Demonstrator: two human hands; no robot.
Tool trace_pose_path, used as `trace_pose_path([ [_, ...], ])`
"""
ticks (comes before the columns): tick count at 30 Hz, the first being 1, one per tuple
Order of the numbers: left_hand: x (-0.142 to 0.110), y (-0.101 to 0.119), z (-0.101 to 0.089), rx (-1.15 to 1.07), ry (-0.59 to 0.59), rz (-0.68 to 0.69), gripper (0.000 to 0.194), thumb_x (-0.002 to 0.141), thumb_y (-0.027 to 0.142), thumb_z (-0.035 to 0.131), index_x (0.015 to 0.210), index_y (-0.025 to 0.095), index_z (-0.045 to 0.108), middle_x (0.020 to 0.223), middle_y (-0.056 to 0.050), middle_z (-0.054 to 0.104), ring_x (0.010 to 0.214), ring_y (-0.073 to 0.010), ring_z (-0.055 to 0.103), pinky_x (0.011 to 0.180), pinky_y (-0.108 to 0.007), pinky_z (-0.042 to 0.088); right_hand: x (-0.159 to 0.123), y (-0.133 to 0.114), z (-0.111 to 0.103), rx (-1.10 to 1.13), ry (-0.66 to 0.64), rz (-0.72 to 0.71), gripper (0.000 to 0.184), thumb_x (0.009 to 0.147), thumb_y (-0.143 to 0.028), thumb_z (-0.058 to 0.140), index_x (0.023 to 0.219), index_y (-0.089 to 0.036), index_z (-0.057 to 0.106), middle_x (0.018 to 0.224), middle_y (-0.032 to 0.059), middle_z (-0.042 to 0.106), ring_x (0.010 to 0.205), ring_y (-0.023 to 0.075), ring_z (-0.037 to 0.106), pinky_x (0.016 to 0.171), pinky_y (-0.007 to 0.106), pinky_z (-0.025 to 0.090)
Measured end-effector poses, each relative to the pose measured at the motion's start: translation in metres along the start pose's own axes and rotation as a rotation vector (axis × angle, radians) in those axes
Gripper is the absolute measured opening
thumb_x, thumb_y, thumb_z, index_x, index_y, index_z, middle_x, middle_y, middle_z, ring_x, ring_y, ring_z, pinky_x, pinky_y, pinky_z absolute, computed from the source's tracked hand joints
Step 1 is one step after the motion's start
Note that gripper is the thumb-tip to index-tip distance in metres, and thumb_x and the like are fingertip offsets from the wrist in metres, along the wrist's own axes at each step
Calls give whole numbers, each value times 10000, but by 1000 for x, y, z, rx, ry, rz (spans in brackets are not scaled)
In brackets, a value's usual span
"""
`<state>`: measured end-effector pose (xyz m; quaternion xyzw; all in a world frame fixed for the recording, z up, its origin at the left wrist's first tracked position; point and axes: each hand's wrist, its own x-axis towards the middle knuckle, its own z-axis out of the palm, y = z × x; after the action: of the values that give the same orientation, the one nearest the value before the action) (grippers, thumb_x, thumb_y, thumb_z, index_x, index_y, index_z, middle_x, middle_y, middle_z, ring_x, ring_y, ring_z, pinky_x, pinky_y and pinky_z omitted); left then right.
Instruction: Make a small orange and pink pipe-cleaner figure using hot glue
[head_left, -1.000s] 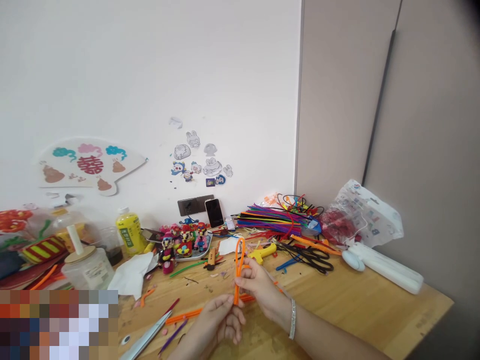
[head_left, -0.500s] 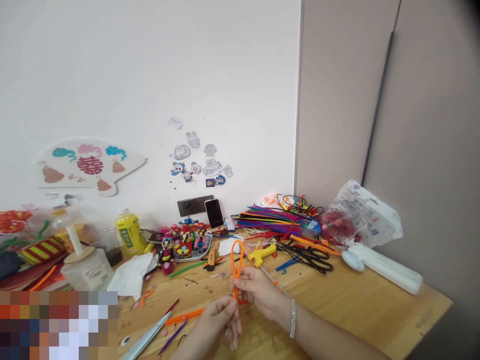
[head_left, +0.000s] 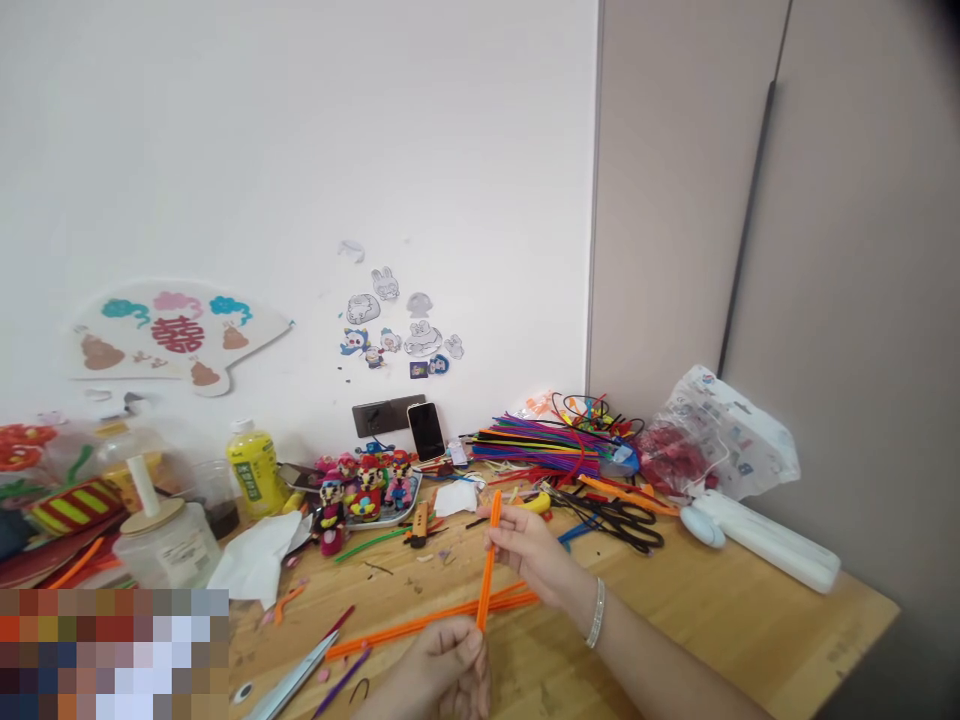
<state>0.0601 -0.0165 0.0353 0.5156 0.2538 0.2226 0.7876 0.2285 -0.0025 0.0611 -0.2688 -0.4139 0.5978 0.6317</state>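
An orange pipe cleaner, folded flat into a narrow upright strip, stands between my two hands above the wooden table. My right hand pinches its upper part, with a silver bracelet on the wrist. My left hand is closed round its lower end near the bottom edge of the view. More orange pipe cleaners lie flat on the table just behind my left hand.
A pile of coloured pipe cleaners, black scissors, a yellow glue gun and a plastic bag lie at the back right. Small figurines, a phone, a yellow bottle, tissue and large scissors crowd the left.
The pipe cleaner's open loop has been pressed flat into a narrow strip. My right hand moved up and right along it; my left hand dropped lower. The view shifted slightly.
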Motion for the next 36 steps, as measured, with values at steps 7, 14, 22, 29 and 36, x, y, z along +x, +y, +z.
trace_pose_path([
  [7,6,-5,-4,105,35,-11,364,671,491,607,563,168,478,427,0,604,296,-71,492,327,-161,322,5,2,-2,-10,19,-43,381,641,-280,697,979,-143,589,640,-20,537,590,81,449,568,208,331],
  [14,7,-8,-4,237,81,-33,425,625,575,587,565,172,465,415,13,595,299,-73,488,340,-171,309,7,1,-2,15,103,-87,360,635,-356,693,913,-146,603,575,-43,464,537,80,367,541,219,274],
  [22,12,-9,-7,270,59,-40,432,631,583,575,556,170,475,397,20,580,295,-70,482,346,-168,318,13,9,-10,35,135,-114,239,651,-354,681,754,-155,598,566,-35,491,529,79,392,539,207,296],
  [29,10,-11,-5,270,76,-63,462,602,624,569,550,175,473,397,20,582,301,-73,481,352,-173,323,15,17,-15,71,161,-140,209,665,-338,668,734,-157,588,616,-14,551,582,100,452,615,240,362],
  [36,7,-7,-1,303,93,-59,474,598,633,562,539,170,480,411,14,587,317,-66,481,372,-173,326,13,17,-13,57,191,-191,189,670,-301,666,785,-166,600,630,-14,562,614,106,478,617,232,365],
])
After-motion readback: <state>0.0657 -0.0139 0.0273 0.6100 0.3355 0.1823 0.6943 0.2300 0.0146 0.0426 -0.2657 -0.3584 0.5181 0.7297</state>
